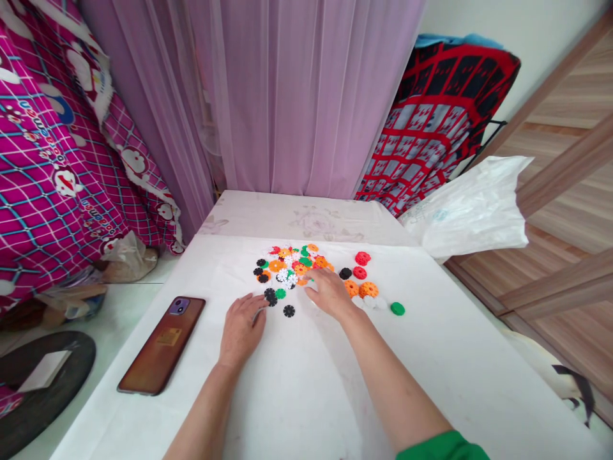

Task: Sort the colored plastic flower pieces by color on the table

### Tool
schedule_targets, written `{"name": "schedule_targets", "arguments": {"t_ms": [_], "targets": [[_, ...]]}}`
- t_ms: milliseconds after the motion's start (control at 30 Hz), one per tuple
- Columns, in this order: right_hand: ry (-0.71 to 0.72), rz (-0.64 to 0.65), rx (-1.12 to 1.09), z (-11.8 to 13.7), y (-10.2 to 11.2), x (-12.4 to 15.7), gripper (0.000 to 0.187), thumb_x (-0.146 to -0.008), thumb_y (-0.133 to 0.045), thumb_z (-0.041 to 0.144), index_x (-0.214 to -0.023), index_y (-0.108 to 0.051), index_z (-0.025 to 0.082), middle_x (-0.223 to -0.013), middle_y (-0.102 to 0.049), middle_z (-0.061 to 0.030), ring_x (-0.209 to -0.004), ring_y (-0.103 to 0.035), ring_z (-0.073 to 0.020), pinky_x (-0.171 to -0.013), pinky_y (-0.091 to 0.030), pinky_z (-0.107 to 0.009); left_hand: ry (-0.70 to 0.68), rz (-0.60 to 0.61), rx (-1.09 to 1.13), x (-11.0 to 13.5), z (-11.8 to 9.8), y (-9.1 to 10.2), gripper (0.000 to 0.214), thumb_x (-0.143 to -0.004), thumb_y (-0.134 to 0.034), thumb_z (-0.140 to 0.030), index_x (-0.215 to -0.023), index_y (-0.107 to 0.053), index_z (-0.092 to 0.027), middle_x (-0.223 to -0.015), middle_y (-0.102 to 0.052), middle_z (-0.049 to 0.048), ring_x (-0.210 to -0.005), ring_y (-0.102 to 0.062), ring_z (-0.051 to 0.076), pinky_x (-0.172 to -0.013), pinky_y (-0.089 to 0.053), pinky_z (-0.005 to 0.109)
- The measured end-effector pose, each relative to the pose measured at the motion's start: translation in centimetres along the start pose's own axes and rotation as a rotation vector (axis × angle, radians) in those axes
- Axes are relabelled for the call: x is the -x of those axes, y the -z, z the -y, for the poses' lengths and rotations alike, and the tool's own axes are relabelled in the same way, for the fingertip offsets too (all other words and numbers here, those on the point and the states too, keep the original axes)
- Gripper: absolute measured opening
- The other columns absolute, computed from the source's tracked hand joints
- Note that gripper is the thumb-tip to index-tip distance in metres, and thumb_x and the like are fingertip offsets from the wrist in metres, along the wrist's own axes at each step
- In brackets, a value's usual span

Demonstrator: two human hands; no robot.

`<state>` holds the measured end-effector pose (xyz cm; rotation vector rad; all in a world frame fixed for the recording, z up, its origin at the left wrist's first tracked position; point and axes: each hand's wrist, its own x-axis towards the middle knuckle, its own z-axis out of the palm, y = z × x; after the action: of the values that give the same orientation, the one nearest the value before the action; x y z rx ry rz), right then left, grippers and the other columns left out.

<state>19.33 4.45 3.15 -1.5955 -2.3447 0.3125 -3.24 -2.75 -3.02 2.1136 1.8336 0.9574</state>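
A loose pile of notched plastic discs [288, 277] in orange, white, green, red and black lies mid-table. My left hand [243, 324] rests at its near left, fingers stretched out, fingertips at a pair of black discs [271, 296]. One more black disc [288, 311] lies to the right of that hand. My right hand [329, 292] reaches over the pile's right side, thumb apart from its fingers; the fingertips are at discs near the pile's edge. Beyond it, discs lie sorted by colour: red discs [363, 258], orange discs [368, 289], white discs [379, 303], a green disc [397, 308] and a black disc [345, 273].
A brown phone [161, 345] lies face down on the white-covered table [287, 396] at the left. A white plastic bag [474, 204] hangs by the far right corner. Purple curtains [306, 96] close off the back, and a red-and-black patterned cloth [431, 121] stands behind right.
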Motion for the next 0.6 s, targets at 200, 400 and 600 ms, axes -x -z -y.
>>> {"name": "schedule_targets", "arguments": {"t_ms": [200, 400, 600], "targets": [[-0.083, 0.007, 0.105, 1.8, -1.6, -3.1, 0.013, -0.084, -0.058, 0.023, -0.095, -0.064, 0.022, -0.098, -0.07, -0.005, -0.095, -0.06, -0.0215, -0.08, -0.042, -0.031, 0.002, 0.017, -0.004, 0.0, 0.0, 0.0, 0.028, -0.087, -0.047, -0.024, -0.1, -0.07, -0.028, -0.115, -0.071, 0.0022, -0.119, -0.057, 0.027, -0.104, -0.04, 0.054], [-0.129, 0.033, 0.072, 2.1, -2.4, -4.0, 0.016, -0.079, -0.059, 0.017, -0.093, -0.064, 0.023, -0.095, -0.07, -0.0024, -0.092, -0.061, -0.0188, -0.077, -0.043, -0.029, -0.005, 0.011, -0.006, 0.0, -0.1, 0.1, 0.028, -0.087, -0.047, -0.024, -0.1, -0.07, -0.028, -0.114, -0.071, 0.0029, -0.119, -0.057, 0.027, -0.103, -0.041, 0.054], [-0.307, -0.044, -0.263, -0.2, -1.0, -3.1, 0.017, -0.08, -0.055, 0.019, -0.094, -0.064, 0.024, -0.09, -0.072, 0.001, -0.082, -0.065, -0.0148, -0.073, -0.046, -0.026, 0.003, 0.016, -0.01, 0.0, 0.0, 0.0, 0.028, -0.087, -0.046, -0.025, -0.101, -0.07, -0.028, -0.115, -0.071, 0.0018, -0.119, -0.057, 0.027, -0.105, -0.039, 0.054]]}}
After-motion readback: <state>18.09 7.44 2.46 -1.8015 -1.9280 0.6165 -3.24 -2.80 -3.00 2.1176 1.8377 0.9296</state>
